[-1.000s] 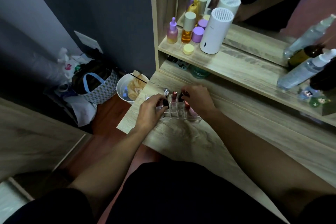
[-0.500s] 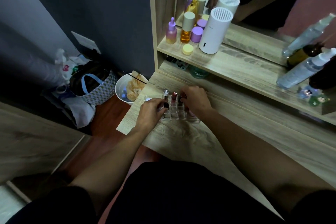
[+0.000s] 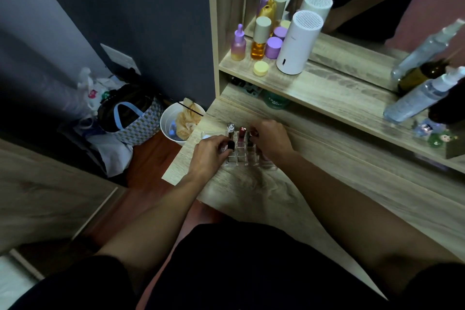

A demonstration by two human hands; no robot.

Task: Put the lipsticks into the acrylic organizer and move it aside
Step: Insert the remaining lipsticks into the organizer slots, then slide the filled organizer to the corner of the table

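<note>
1. I see the acrylic organizer (image 3: 241,156) on the counter (image 3: 327,184), between my hands.
2. My left hand (image 3: 210,156), at its 9 o'clock, pinches a black-capped lipstick (image 3: 230,145).
3. My right hand (image 3: 273,139), at 3 o'clock, grips another lipstick (image 3: 253,132).

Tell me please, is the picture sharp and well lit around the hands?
Head view: dim light overall; the acrylic organizer is hard to make out between the left hand and right hand; the spray bottle near the right edge looks blurred and stretched.
</note>
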